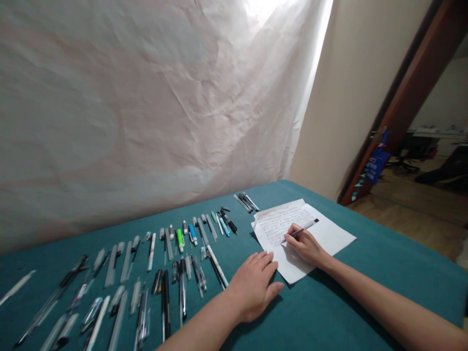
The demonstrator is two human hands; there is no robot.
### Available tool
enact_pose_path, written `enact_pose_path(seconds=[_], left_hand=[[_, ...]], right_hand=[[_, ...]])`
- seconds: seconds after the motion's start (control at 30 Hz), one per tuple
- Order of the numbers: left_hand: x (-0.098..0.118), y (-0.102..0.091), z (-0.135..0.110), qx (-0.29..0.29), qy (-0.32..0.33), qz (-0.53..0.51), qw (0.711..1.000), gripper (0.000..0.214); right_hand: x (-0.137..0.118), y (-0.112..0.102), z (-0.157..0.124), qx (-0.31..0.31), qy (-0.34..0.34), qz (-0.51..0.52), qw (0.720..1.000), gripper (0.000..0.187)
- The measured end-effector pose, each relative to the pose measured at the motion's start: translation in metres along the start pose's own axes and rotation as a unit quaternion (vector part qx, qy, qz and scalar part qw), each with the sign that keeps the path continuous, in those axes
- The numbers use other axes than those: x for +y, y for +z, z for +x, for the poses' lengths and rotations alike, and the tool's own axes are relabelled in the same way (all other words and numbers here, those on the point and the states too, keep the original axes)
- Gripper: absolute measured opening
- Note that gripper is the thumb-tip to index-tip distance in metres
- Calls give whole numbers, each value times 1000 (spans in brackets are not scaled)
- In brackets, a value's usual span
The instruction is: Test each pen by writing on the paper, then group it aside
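My right hand (304,246) grips a pen (309,224) with a dark end, its tip down at the written lines. Beneath that hand lies a white sheet of paper (329,229), its left part covered in rows of small handwriting and its right part blank. At least one more sheet shows under its upper left edge. My left hand (256,285) rests flat on the table, fingers stretched out and thumb apart, just left of the paper's lower corner. It holds nothing. Left of it lies a white pen (217,266).
Several rows of pens, caps and clear barrels cover the left of the green table (387,273), among them a green marker piece (180,241) and a blue marker piece (192,235). A small bundle of pens (246,202) lies behind the paper. A pale sheet (146,107) hangs behind.
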State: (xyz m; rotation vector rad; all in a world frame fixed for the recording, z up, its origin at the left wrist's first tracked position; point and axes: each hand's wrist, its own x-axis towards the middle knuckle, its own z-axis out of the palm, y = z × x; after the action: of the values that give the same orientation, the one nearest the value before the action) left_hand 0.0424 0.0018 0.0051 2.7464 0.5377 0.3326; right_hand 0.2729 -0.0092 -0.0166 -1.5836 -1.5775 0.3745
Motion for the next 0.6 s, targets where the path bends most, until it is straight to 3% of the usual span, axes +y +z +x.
enact_pose_path(seconds=[0.6], left_hand=[[1,-1,-2,1,2,0,1000,49]], right_hand=[[3,-1,0,4,-2,-16,1000,16]])
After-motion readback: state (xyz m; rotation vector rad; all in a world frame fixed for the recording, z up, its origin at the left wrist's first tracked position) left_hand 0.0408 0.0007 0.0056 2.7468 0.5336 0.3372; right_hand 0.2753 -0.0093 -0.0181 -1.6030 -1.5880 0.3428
